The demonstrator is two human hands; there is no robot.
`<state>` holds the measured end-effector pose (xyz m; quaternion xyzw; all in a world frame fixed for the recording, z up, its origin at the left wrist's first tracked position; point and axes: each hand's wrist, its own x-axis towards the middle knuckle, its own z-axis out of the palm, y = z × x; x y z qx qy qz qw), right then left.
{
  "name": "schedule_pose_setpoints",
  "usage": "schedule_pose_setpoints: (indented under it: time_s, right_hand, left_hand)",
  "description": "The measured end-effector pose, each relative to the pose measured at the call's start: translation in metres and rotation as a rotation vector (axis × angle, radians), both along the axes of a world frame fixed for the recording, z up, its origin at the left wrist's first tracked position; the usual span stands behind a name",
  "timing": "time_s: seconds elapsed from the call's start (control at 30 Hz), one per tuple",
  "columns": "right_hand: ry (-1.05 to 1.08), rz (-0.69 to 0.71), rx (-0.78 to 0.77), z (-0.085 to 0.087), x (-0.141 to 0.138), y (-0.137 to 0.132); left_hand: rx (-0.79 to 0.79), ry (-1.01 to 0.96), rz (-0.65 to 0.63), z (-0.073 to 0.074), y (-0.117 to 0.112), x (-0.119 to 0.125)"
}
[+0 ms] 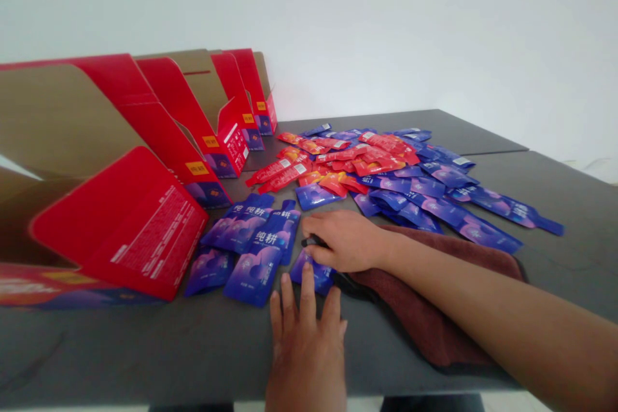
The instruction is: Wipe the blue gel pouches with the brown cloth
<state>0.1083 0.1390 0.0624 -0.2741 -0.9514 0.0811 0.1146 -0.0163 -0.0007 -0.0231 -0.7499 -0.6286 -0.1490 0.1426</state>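
Observation:
My left hand (306, 341) lies palm down at the table's front, its fingers spread and the tips at the lower edge of a blue-purple pouch (316, 273). Over that pouch, my right hand (345, 241) is curled, with a small black item (313, 242) showing between thumb and fingers. Whether this is part of the cloth's black border or a separate thing, I cannot tell. A brown cloth (429, 302) with black edging spreads under my right forearm. Left of the hands, several blue-purple pouches (255, 264) lie overlapping, printed side up.
Several red cardboard boxes (130, 225) with raised flaps stand in a row along the left. A loose heap of red-orange pouches (367, 154) and blue-purple pouches (434, 196) covers the table's middle and right. The grey table (487, 132) reaches a white wall (367, 26).

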Motion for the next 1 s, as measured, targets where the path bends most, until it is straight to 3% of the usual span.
schedule_pose_setpoints:
  time_s: [0.1, 0.23, 0.4, 0.77, 1.0]
  right_hand:
    - [-0.001, 0.001, 0.002, -0.001, 0.000, 0.000]
    - [-0.008, -0.001, -0.004, -0.001, 0.000, 0.001]
    - [-0.008, -0.006, 0.002, -0.002, -0.001, 0.001]
    - [0.000, 0.002, 0.002, -0.001, 0.000, 0.001]
    - [-0.004, -0.008, 0.010, -0.001, 0.000, 0.001]
  left_hand:
    - [0.004, 0.026, -0.055, -0.001, 0.001, -0.002]
    - [-0.001, 0.010, -0.003, -0.003, 0.001, -0.003]
    - [-0.003, 0.005, -0.053, -0.003, 0.001, -0.004]
    - [-0.005, -0.078, 0.015, 0.001, 0.000, 0.003]
    - [0.003, 0.014, -0.063, -0.002, 0.003, -0.006]
